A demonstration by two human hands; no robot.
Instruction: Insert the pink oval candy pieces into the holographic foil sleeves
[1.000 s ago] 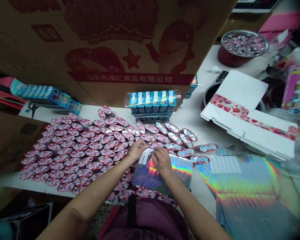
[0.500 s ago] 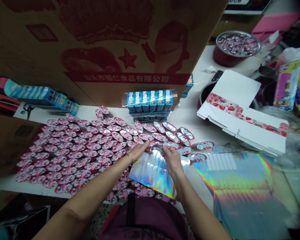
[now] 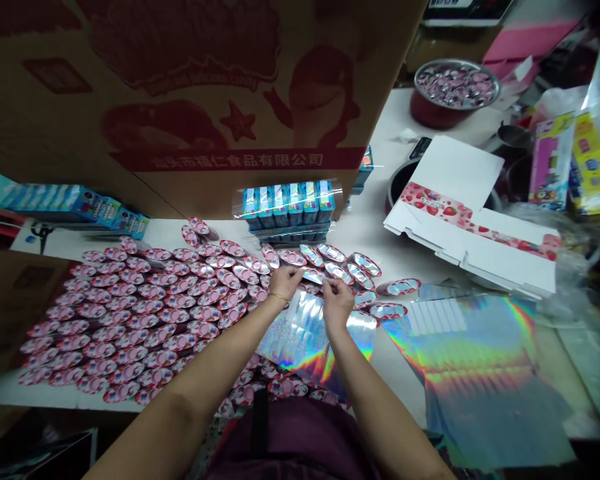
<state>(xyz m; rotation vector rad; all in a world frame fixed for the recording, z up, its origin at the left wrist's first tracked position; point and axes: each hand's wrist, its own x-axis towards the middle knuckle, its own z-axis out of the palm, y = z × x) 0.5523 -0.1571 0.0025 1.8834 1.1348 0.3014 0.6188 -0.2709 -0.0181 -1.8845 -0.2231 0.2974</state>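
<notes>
Left hand [image 3: 285, 283] and right hand [image 3: 338, 301] are pinching a holographic foil sheet [image 3: 310, 340] by its upper edge, fingers clamped, over pink oval candy packs [image 3: 130, 320].

Left hand [image 3: 286, 283], right hand [image 3: 338, 300] pinch holographic sheet [image 3: 300, 337] over pink packs [image 3: 130, 313].

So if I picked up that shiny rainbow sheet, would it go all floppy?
Probably yes. The holographic foil sheet looks thin and bends in soft ripples below the left hand and right hand. It is likely very light for its size. Its glossy surface may be slippery, so it could slide on the pink oval packets.
</notes>
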